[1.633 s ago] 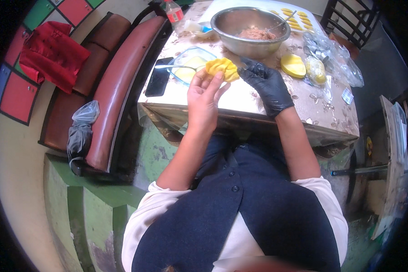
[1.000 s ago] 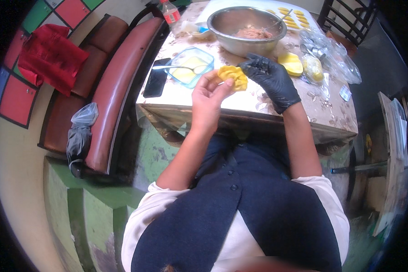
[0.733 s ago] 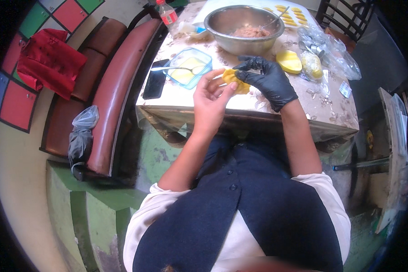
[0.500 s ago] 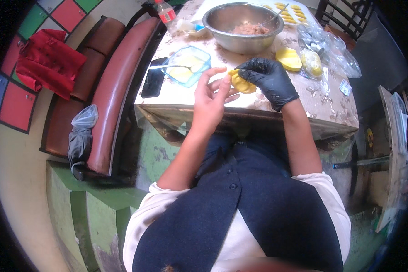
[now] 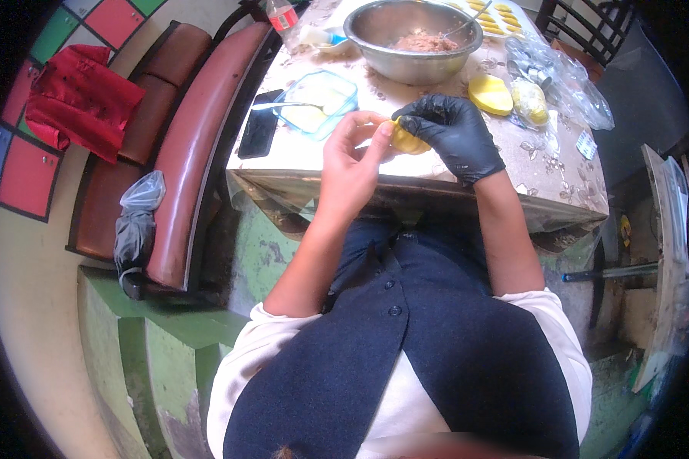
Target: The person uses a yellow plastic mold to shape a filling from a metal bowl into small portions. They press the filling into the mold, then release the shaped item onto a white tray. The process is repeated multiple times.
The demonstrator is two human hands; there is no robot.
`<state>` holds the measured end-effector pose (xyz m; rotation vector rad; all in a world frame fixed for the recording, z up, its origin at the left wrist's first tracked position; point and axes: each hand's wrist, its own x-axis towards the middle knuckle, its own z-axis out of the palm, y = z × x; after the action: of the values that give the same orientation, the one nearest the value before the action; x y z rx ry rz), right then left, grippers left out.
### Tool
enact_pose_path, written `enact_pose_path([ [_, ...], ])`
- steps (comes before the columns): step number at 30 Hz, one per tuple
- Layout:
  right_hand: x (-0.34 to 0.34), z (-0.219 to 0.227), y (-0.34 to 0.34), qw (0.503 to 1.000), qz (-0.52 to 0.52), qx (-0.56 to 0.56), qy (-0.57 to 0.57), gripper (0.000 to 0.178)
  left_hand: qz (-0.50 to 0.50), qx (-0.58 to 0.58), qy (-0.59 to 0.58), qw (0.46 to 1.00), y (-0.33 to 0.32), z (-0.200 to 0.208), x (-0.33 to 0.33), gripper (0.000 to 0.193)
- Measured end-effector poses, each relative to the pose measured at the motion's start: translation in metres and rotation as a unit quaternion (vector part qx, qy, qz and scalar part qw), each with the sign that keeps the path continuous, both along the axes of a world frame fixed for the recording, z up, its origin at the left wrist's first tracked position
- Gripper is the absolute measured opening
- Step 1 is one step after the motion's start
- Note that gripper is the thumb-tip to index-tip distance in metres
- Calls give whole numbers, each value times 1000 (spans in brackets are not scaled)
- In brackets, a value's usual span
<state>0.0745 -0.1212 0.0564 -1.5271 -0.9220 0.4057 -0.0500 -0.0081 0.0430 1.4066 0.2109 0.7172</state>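
Over the table's near edge, a folded yellow dumpling [image 5: 411, 141] is held up between my two hands. My bare left hand [image 5: 357, 145] pinches its left edge between thumb and forefinger. My right hand [image 5: 455, 136], in a black glove, grips the dumpling's upper edge with the fingertips. What is inside the dough cannot be seen. Beyond my hands stands a steel bowl [image 5: 383, 63] of pinkish minced filling [image 5: 425, 41] with a spoon in it. A stack of round yellow wrappers [image 5: 491, 95] lies right of the bowl.
To the left are a clear container [image 5: 352, 103] with a spoon across it, a black phone [image 5: 259, 134] and a bottle [image 5: 282, 17]. A tray [image 5: 491, 32] of several dumplings is at the back. Plastic bags [image 5: 563, 76] lie at the right; a padded bench [image 5: 207, 145] stands left.
My left thumb and forefinger have closed onto the dumpling's edge, and the other left fingers have curled in. My right hand keeps its grip almost in place. The view has shifted slightly.
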Motion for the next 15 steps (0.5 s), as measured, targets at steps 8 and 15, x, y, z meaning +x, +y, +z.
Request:
enact_pose_path([
  [8, -2, -1, 4, 1000, 18, 3, 15, 15, 51, 47, 27, 997, -2, 5, -3, 14],
  [15, -3, 4, 2, 998, 37, -18, 40, 21, 88, 78, 7, 993, -5, 1, 0, 14],
])
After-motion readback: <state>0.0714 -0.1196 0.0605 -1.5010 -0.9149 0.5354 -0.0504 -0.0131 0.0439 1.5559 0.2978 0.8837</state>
